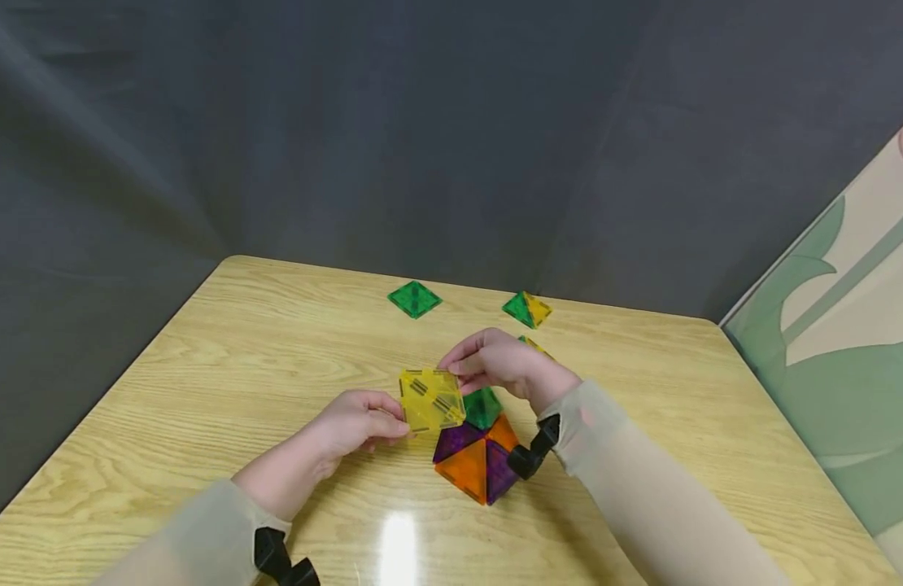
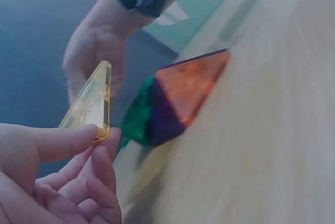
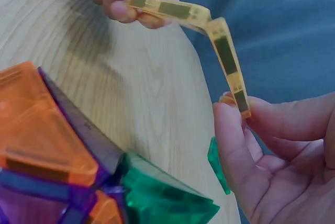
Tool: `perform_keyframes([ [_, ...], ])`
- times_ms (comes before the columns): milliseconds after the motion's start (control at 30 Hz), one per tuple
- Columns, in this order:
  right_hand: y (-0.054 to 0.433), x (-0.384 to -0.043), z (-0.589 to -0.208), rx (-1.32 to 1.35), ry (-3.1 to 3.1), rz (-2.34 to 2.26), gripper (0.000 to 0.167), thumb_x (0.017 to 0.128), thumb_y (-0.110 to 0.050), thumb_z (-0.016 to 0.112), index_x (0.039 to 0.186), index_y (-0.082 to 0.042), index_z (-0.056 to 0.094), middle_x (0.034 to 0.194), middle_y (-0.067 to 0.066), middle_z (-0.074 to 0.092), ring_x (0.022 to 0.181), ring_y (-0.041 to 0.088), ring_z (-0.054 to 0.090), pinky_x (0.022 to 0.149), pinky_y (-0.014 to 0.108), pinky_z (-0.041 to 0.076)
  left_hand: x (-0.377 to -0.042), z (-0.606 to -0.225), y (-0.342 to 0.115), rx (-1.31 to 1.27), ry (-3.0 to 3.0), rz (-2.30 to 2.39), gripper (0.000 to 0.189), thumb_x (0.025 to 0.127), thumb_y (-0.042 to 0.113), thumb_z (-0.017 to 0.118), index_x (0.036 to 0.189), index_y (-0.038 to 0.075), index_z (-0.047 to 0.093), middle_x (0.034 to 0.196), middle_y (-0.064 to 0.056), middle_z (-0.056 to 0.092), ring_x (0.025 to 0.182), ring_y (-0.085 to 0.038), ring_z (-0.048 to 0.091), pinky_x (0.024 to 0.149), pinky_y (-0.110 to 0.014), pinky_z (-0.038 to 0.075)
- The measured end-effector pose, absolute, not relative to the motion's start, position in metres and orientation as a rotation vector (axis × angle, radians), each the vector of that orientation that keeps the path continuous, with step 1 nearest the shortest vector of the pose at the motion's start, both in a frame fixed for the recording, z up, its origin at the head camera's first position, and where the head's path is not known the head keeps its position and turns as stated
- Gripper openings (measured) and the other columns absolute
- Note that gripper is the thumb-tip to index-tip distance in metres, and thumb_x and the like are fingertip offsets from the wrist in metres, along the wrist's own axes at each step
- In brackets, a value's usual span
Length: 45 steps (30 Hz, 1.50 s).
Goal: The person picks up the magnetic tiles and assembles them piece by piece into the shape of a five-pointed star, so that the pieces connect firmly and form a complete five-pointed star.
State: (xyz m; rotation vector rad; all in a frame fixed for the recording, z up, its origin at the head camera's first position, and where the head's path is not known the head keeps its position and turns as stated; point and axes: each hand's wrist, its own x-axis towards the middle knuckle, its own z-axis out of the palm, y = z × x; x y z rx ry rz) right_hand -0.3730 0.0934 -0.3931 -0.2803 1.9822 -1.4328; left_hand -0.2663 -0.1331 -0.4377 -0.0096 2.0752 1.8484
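Note:
Two yellow translucent triangular magnetic tiles (image 1: 431, 400) are joined along one edge and held up between both hands. In the right wrist view the yellow pair (image 3: 225, 51) bends at its seam. My left hand (image 1: 356, 423) pinches the lower left corner between thumb and fingers. The opposite corner is pinched by my right hand (image 1: 503, 362). Just beyond the yellow pair, a raised shape of orange, purple and green tiles (image 1: 464, 474) stands on the table, partly covered by the pair and the right hand in the head view.
Toward the table's far edge lie a green tile pair (image 1: 415, 299) and a green-and-yellow pair (image 1: 527, 309). Another tile pair (image 1: 537, 346) shows partly behind the right hand. A dark curtain (image 1: 451, 138) hangs behind the wooden table (image 1: 239, 374); a patterned panel (image 1: 847, 350) stands at right.

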Motion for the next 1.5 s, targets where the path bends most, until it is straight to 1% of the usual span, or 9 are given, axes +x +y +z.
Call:
perform_keyframes([
  [167,0.095,-0.370,-0.396,-0.339,2.045,-1.331,0.016,0.097,0.000,0.060,0.105,0.005,0.073,0.089,0.010,0.067,0.066,0.018,0.059,0.069,0.031,0.059,-0.257,-0.444,-0.117,0.030,2.108,1.835,0.011,0.086,0.009,0.075,0.088,0.000,0.068,0.074,-0.007,0.069,0.064,-0.015,0.060,0.052,-0.027,0.044],
  [367,0.092,-0.367,-0.399,-0.418,2.135,-1.219,0.014,0.096,0.000,0.062,0.099,0.001,0.075,0.096,0.009,0.070,0.068,0.018,0.058,0.070,0.033,0.059,-0.254,-0.452,-0.104,-0.033,2.124,1.811,0.012,0.084,0.006,0.076,0.083,-0.002,0.067,0.071,-0.010,0.068,0.058,-0.015,0.062,0.046,-0.024,0.048],
  [500,0.091,-0.365,-0.401,-0.438,2.155,-1.193,0.014,0.096,0.000,0.062,0.097,0.000,0.076,0.093,0.009,0.069,0.067,0.019,0.059,0.071,0.035,0.059,-0.253,-0.457,-0.100,-0.064,2.128,1.803,0.011,0.085,0.004,0.075,0.083,-0.002,0.066,0.069,-0.010,0.067,0.054,-0.015,0.061,0.044,-0.024,0.048],
  [733,0.088,-0.363,-0.402,-0.446,2.197,-1.138,0.014,0.096,0.000,0.062,0.095,-0.002,0.076,0.092,0.008,0.067,0.070,0.020,0.060,0.074,0.036,0.059,-0.253,-0.460,-0.097,-0.033,2.151,1.791,0.012,0.084,0.003,0.076,0.083,-0.003,0.066,0.064,-0.009,0.066,0.046,-0.013,0.059,0.040,-0.023,0.046],
  [1033,0.086,-0.363,-0.406,-0.418,2.236,-1.141,0.013,0.095,0.000,0.063,0.096,-0.003,0.076,0.097,0.005,0.070,0.076,0.023,0.063,0.073,0.037,0.058,-0.253,-0.460,-0.098,0.001,2.182,1.749,0.011,0.085,0.005,0.075,0.082,-0.002,0.068,0.065,-0.009,0.068,0.044,-0.012,0.057,0.039,-0.022,0.046],
  [1200,0.085,-0.363,-0.406,-0.455,2.271,-1.113,0.012,0.095,-0.001,0.064,0.094,-0.004,0.076,0.094,0.003,0.070,0.079,0.022,0.062,0.071,0.035,0.057,-0.253,-0.459,-0.098,0.003,2.179,1.746,0.011,0.086,0.006,0.075,0.082,-0.002,0.067,0.064,-0.008,0.067,0.044,-0.012,0.056,0.039,-0.022,0.046],
  [1333,0.083,-0.362,-0.405,-0.505,2.322,-1.062,0.012,0.092,0.001,0.067,0.092,-0.005,0.077,0.089,0.001,0.070,0.082,0.019,0.063,0.076,0.035,0.054,-0.253,-0.459,-0.098,-0.005,2.174,1.735,0.012,0.086,0.007,0.075,0.083,-0.001,0.067,0.064,-0.008,0.067,0.044,-0.012,0.057,0.039,-0.023,0.046],
  [1433,0.081,-0.363,-0.404,-0.535,2.345,-1.008,0.012,0.091,0.001,0.068,0.091,-0.006,0.077,0.087,0.000,0.071,0.080,0.016,0.063,0.078,0.033,0.054,-0.253,-0.459,-0.098,-0.009,2.171,1.734,0.012,0.086,0.007,0.075,0.083,-0.001,0.066,0.065,-0.008,0.068,0.044,-0.011,0.057,0.039,-0.023,0.046],
  [1500,0.080,-0.364,-0.404,-0.554,2.343,-0.971,0.012,0.093,-0.001,0.067,0.092,-0.007,0.077,0.088,0.000,0.071,0.069,0.014,0.060,0.071,0.032,0.054,-0.254,-0.459,-0.098,-0.008,2.175,1.734,0.012,0.086,0.007,0.075,0.083,-0.001,0.067,0.067,-0.009,0.069,0.044,-0.011,0.056,0.039,-0.023,0.046],
])
